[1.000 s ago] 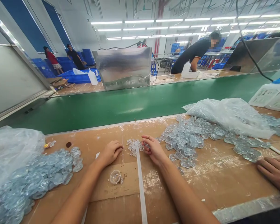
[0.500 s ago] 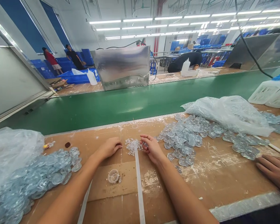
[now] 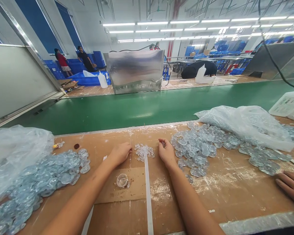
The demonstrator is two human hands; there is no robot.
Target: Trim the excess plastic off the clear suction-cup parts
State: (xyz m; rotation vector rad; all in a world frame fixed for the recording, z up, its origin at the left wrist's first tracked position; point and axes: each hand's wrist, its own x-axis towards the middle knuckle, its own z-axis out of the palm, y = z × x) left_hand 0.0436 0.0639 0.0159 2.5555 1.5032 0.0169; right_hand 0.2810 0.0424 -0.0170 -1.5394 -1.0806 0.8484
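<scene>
Long white lights [image 3: 147,23] are set in rows across the high ceiling, and a fan [image 3: 159,9] is hung up there too. Tall blue windows [image 3: 36,23] are set into the white wall [image 3: 87,23] on the left. A red post [image 3: 172,29] is seen far back in the room. A wide green belt [image 3: 137,111] is stretched across the view. Behind it, a shiny metal sheet [image 3: 133,70] is stood up on a brown table [image 3: 88,91], and blue plastic crates [image 3: 88,80] are piled near the wall.

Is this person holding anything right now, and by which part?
The right hand seems to pinch a small clear piece at its fingertips, too small to tell which part; the left hand shows nothing held.
</scene>
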